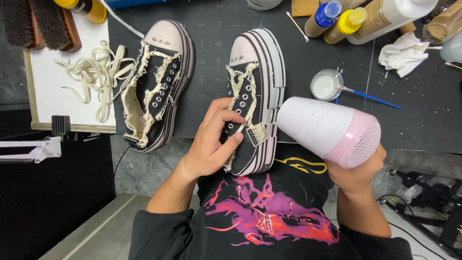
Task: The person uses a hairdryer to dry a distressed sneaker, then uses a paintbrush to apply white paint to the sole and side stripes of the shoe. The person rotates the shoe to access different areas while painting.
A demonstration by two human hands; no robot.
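Left hand (211,144) grips the unlaced black canvas platform sneaker (252,96); right hand (358,171) clasps the pink-and-white hair dryer (329,130) at 3 o'clock. Both sneakers lack laces, which lie at 10 o'clock.

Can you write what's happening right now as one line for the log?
left hand: holds right shoe | right hand: grips pink hair dryer, nozzle at shoe | left shoe: unlaced, on mat | laces: on tray

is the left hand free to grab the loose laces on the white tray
Probably not as it stands: the left hand is gripping the near sneaker, and the other sneaker lies between it and the laces.
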